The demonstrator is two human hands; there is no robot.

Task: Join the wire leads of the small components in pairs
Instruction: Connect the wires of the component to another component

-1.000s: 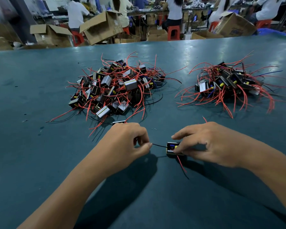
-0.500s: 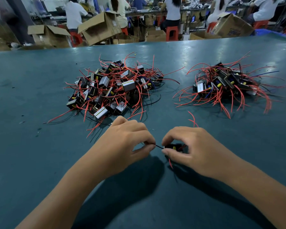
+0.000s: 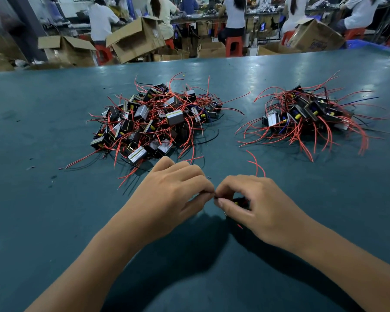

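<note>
Hands' fingers (image 3: 208, 191) now closer together.

Both hands, left (image 3: 176, 194) and right (image 3: 254, 203), meet fingertip to fingertip, fingers curled.

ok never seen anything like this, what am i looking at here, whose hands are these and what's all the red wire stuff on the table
This is one picture from a camera worn on a person's head, looking down at their own bare hands; there is no machine. On the green table lie two heaps of small boxy components with red and black wire leads: a left pile and a right pile. The right hand grips one component, mostly hidden under its fingers. The left hand pinches a thin lead where the fingertips meet. Other workers sit beyond the table.
</note>
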